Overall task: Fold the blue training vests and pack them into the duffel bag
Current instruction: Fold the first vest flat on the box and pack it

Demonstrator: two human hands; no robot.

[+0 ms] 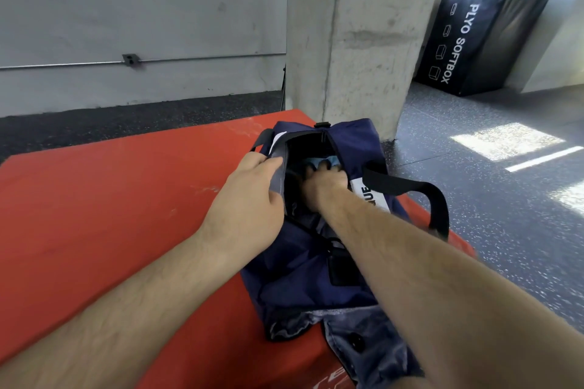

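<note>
Here the bag (300, 271), lying on the red mat (110, 215) at the centre of the frame, is held open by the left hand (249, 199), whose thumb and fingers are closed on the rim of the opening. The right hand (325, 183) is sunk into the opening, fingers curled down onto a pale blue vest (328, 162) seen just inside. Whether the vest is gripped or only pressed cannot be told. The fold could be undone if the vest is dragged back out with the fingers. The rim could drop over the wrist if the left grip is slackened. "PLYO SOFTBOX" is read on the black box (474, 41) at upper right. Only "UE" is legible on the bag's white label (368, 196).
</note>
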